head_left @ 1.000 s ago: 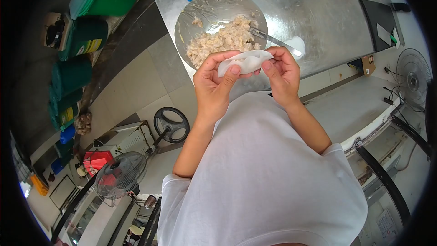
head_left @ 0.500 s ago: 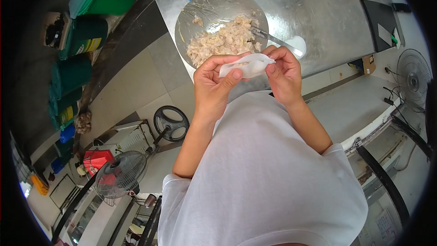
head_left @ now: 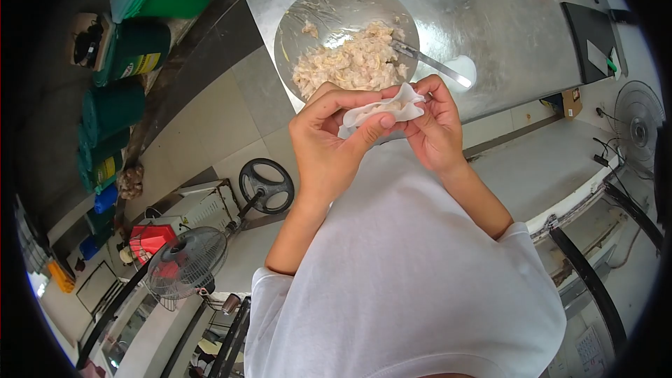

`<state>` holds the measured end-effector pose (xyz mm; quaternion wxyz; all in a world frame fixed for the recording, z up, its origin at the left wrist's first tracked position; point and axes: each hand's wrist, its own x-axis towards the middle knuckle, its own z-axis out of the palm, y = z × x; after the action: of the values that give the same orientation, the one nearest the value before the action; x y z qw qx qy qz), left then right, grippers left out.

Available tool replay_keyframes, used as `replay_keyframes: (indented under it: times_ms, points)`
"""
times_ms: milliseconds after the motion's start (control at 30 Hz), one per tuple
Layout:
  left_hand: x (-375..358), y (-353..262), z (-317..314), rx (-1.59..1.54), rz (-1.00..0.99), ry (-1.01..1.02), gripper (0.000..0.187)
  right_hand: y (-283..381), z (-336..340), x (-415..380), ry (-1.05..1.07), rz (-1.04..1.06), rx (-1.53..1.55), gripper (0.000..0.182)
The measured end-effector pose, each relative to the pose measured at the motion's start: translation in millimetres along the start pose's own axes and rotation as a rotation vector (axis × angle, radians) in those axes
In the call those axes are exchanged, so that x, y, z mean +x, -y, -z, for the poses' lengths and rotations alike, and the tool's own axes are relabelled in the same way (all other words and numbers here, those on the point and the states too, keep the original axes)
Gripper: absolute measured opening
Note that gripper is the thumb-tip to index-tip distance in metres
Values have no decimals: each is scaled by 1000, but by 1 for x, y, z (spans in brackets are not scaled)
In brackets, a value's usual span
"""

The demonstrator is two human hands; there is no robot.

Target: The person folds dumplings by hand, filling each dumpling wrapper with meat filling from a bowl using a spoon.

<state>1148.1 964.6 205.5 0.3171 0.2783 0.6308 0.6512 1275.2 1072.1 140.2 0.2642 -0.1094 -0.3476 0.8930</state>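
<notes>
Steel table (head_left: pixel 504 35) spans the upper frame, bearing a bowl (head_left: pixel 297 10) of pale mixture (head_left: pixel 343 63), upper centre. White wrapper (head_left: pixel 355 116) is held near frame centre, contents partly exposed. Left hand (head_left: pixel 325 147) pinches its left side, thumb in front; right hand (head_left: pixel 437 133) pinches its right end. Folding appears partly done; the middle gapes, closure incomplete.

Hands (head_left: pixel 381 133) pinching filled white wrapper (head_left: pixel 374 110), bowl of filling (head_left: pixel 301 35) near
</notes>
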Motion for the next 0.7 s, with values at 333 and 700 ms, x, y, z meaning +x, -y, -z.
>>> replay_keyframes:
  times_ms: [333,700]
  points:
    - [1,6,-12,-132,37,-44,14,-5,-8,-1,-114,177,-169,20]
    - [1,15,-15,-295,29,-27,43,-4,-3,-5,-106,208,-188,18]
